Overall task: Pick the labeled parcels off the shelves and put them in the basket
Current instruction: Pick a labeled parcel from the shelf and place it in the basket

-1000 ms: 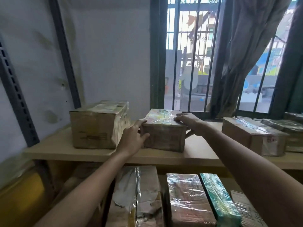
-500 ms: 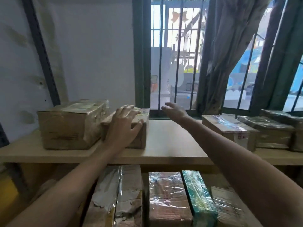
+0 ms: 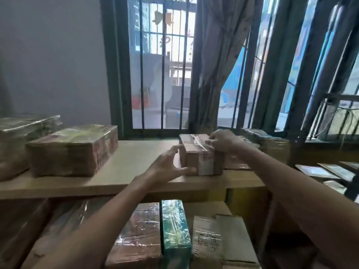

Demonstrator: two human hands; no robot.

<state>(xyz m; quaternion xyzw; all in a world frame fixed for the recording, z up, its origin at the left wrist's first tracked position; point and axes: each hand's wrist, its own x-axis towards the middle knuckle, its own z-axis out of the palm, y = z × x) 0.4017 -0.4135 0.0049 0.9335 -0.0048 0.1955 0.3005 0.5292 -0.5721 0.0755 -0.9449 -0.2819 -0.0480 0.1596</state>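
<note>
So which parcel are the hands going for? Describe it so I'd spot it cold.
Start at the barred window; the upper shelf runs below it. The brown parcel sits below the curtain, between the left hand and right hand. Unlike the film-wrapped boxes beside it, it is bare cardboard with a white front label.

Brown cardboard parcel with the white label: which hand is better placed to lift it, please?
Probably right: the right hand curls over the brown cardboard parcel; the left hand is open beside it.
</note>
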